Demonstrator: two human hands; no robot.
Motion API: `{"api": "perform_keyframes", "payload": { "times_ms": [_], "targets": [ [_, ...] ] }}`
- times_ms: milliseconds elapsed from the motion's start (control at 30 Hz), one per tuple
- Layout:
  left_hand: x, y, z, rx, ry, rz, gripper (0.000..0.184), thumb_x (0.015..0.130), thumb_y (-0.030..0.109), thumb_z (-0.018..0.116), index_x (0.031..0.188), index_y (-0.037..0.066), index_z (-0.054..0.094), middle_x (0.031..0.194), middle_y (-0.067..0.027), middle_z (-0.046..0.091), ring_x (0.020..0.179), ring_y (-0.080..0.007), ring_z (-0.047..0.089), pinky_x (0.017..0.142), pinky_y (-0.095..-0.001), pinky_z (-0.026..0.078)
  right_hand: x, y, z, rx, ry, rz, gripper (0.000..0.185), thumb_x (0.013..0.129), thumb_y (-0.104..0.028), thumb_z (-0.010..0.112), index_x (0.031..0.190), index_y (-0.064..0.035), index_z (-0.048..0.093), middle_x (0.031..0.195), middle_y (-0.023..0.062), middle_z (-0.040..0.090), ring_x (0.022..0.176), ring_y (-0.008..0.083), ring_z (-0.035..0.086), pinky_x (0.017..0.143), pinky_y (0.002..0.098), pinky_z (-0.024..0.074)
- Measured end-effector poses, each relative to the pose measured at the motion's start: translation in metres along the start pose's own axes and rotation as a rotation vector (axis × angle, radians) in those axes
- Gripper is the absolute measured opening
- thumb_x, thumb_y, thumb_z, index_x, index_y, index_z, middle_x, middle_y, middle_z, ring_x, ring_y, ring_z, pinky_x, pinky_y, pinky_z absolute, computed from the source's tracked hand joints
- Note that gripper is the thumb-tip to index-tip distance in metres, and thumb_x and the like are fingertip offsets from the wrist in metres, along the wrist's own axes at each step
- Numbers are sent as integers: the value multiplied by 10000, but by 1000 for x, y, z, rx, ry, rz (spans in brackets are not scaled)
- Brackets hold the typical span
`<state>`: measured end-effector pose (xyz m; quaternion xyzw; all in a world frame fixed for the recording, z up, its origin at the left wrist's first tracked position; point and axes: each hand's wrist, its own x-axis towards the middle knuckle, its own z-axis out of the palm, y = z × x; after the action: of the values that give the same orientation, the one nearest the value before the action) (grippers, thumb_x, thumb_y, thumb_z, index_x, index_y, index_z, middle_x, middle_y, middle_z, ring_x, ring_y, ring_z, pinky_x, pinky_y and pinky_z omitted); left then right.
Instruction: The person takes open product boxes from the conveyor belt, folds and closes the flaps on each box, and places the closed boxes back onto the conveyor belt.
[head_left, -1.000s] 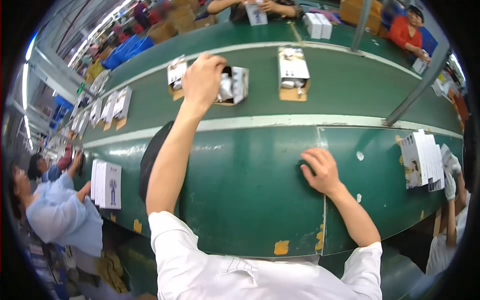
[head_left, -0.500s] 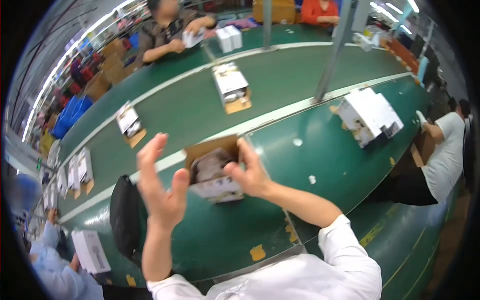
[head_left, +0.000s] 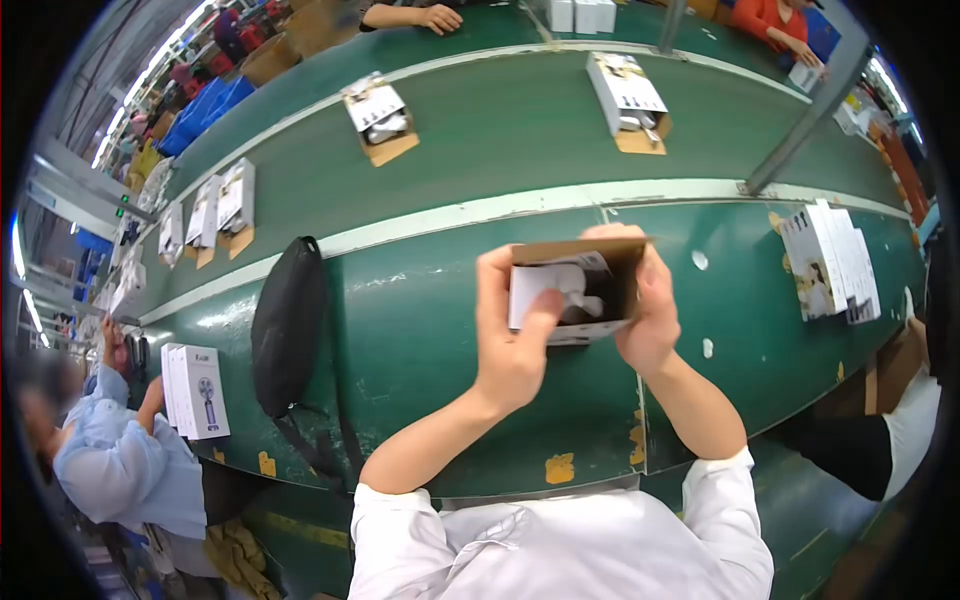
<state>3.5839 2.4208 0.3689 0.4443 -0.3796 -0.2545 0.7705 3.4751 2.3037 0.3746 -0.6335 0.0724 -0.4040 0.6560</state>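
I hold an open carton point(head_left: 587, 328) between both hands above the green bench. Its brown inner flap stands up at the back edge. Inside lies a white rounded part point(head_left: 572, 283), next to a white panel on the left; the kind of part is not clear. My left hand point(head_left: 513, 340) grips the carton's left wall, its thumb reaching over the opening onto the white contents. Around the right side and back corner, my right hand point(head_left: 650, 315) is wrapped. The carton's floor is hidden.
A black bag point(head_left: 288, 330) lies left of me on the bench point(head_left: 440, 370). Printed boxes point(head_left: 197, 392) stand beside a co-worker at left, and more boxes point(head_left: 828, 262) at right. Open cartons point(head_left: 630, 95) sit on the belt point(head_left: 490, 130) ahead. A metal post point(head_left: 810, 115) rises at right.
My left hand, raised and apart from the carton before, now grips it. My right hand has closed around its other side. White contents show where greyish material showed. The whole view has shifted.
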Motion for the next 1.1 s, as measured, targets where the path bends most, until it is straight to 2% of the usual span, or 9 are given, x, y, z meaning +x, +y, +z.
{"api": "perform_keyframes", "payload": {
  "times_ms": [300,467,567,600,700,833,900,967,1100],
  "targets": [
    [1,-12,-64,312,-21,366,455,921,12,546,1363,-10,437,1312,-104,486,1113,-164,518,976,-312,434,-2,2,40,75,-152,146,541,942,-394,474,1249,44,556,1233,143,589,1163,217,565,1029,358,417],
    [-7,-2,-102,181,-26,243,493,939,49,539,1408,-2,394,1337,-98,452,1142,-163,487,986,-310,417,-5,19,92,293,104,297,494,1058,-421,465,1244,25,568,1123,80,632,1043,160,603,942,293,456],
    [-11,10,-122,157,-25,168,499,958,66,539,1428,10,381,1347,-100,447,1151,-167,487,1000,-315,411,-1,33,105,-23,-34,226,369,1033,-321,543,1192,5,607,1075,49,629,972,112,581,872,272,461],
    [-11,14,-127,167,-13,162,486,963,68,539,1425,17,399,1341,-104,452,1164,-175,488,1006,-316,408,2,24,119,28,6,296,219,970,-124,564,1143,-7,632,1058,27,624,947,82,553,853,255,442],
    [-8,22,-145,267,-8,254,475,955,58,540,1412,13,421,1319,-123,470,1169,-188,496,1008,-314,405,5,22,140,23,-8,287,284,867,15,501,1118,6,634,1066,48,627,981,116,573,888,260,443],
    [5,16,-190,264,-75,739,333,884,66,692,1168,29,523,1133,-173,566,1038,-338,590,890,-407,509,10,22,168,-598,-156,-353,328,771,36,510,1048,-3,680,1128,155,655,1024,289,633,915,382,503],
    [12,21,-219,305,-206,813,349,905,272,752,1068,52,536,1032,-150,586,1038,-332,617,819,-434,551,6,26,177,-721,-390,-543,405,777,-206,711,1135,-18,708,1160,162,705,1114,372,644,956,445,522],
    [9,19,-236,372,-256,927,358,901,306,759,1049,59,547,1044,-145,578,1078,-357,613,850,-438,545,-2,38,182,-867,-411,-638,450,781,-284,746,1138,-12,715,1194,166,704,1124,366,645,967,447,520],
    [-8,23,-253,403,-114,882,338,885,277,775,1053,70,568,1115,-149,566,1108,-393,594,900,-477,525,-2,51,211,-828,-369,-625,358,774,-158,750,1105,-26,724,1187,137,713,1122,338,650,944,427,532]
  ]
}}
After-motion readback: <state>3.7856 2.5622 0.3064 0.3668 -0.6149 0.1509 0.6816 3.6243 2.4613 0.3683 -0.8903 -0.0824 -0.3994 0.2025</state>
